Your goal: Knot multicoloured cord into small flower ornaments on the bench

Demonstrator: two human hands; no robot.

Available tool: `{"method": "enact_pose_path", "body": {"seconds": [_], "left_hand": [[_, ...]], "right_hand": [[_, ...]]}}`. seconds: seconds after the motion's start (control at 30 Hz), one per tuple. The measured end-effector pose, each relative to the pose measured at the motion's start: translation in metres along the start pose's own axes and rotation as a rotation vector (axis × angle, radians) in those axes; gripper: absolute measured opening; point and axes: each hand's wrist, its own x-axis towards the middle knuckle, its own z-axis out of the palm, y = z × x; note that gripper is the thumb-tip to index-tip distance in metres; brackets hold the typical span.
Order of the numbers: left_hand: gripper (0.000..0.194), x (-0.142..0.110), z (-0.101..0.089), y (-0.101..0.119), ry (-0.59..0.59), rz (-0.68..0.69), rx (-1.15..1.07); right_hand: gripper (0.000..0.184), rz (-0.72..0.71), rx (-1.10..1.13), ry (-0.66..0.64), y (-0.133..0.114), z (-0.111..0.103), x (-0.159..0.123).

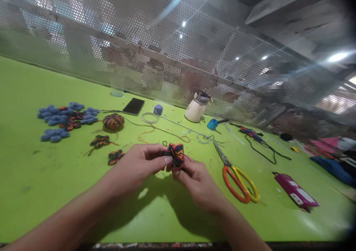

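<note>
Between my two hands, just above the green table, is a small multicoloured yarn flower (pixel 177 156) in red, yellow and dark strands. My left hand (pixel 144 160) pinches its left side with thumb and forefinger. From the right, my right hand (pixel 196 175) grips its lower edge, fingers closed. Whether a hook or needle is in either hand cannot be made out. Left of my hands lie a dark multicoloured flower (pixel 115 157) and another with loose ends (pixel 100 141). Behind them sits a ball of multicoloured yarn (pixel 113 122), its strand trailing across the table.
Scissors (pixel 233 173) with orange and yellow handles lie to the right, near a purple case (pixel 296 191). Blue flowers (pixel 55 135) are piled at left. Farther back are a phone (pixel 134 106), a white bottle (pixel 195 108), a glue gun (pixel 251 134) and a perforated metal screen (pixel 167 65).
</note>
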Motion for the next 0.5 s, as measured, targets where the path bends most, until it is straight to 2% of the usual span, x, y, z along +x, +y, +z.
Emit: {"method": "enact_pose_path", "body": {"seconds": [0.17, 0.3, 0.4, 0.5], "left_hand": [[0.022, 0.005, -0.004, -0.007, 0.004, -0.040, 0.016], [0.021, 0.007, -0.005, -0.011, 0.007, -0.088, -0.093], [0.024, 0.007, -0.004, -0.012, 0.049, -0.113, -0.168], [0.027, 0.008, -0.002, -0.011, 0.109, -0.114, -0.213]], "right_hand": [[0.028, -0.022, 0.033, 0.038, 0.010, 0.011, 0.004], [0.027, 0.011, 0.080, 0.014, 0.017, 0.015, 0.007], [0.015, 0.022, 0.060, 0.037, 0.017, 0.010, 0.007], [0.017, 0.028, 0.024, 0.152, 0.011, -0.001, 0.006]]}}
